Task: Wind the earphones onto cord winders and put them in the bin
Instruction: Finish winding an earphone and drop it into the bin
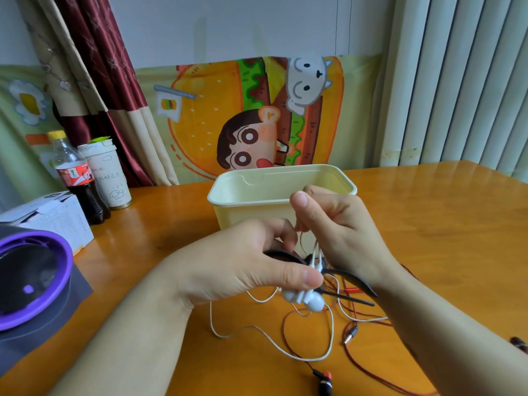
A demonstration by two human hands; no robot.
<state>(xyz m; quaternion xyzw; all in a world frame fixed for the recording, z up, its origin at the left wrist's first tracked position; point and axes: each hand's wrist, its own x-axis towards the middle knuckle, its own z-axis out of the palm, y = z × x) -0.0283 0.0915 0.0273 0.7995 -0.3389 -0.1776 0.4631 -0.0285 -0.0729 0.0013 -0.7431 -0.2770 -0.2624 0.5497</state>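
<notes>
My left hand [243,261] grips a black cord winder [288,256] together with the white earphones [307,300], whose two buds hang just under my thumb. Above and to the right, my right hand [337,224] pinches the white cord between thumb and fingers and holds it up over the winder. The rest of the white cord [257,334] trails in loose loops on the table. A red earphone cable [363,364] with a jack plug [351,334] and red-black buds [325,381] lies below my right forearm. The cream bin [243,195] stands open right behind my hands.
A cola bottle [77,178] and a white cup [110,175] stand at the back left. Next to them is a white box [57,218], and a purple-rimmed black device [31,275] fills the left edge. The orange wooden table [443,224] stretches to the right.
</notes>
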